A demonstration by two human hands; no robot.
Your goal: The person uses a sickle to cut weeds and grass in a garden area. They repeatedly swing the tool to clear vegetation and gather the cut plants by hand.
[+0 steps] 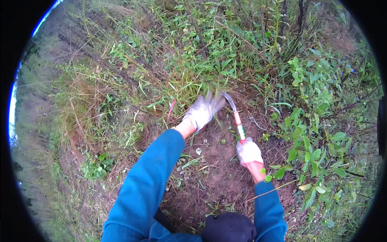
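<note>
My left hand (204, 112), in a pale work glove, is at the lower edge of a patch of green grass (184, 87). Its fingers are blurred, and some blurred grass shows just above them; whether they grip any is not clear. My right hand (249, 151), gloved as well, is closed around the lower end of the handle of a sickle (237, 118). The handle is red and white with a green band. The curved metal blade points up and bends left, its tip close to my left fingertips.
Bare brown soil (220, 169) with cut stems and loose leaves lies below my hands. A leafy shrub (308, 148) leans in at the right, near my right sleeve. Taller weeds and dark woody stems (284, 24) stand above. A thin pink strip (171, 107) lies in the grass left of my left hand.
</note>
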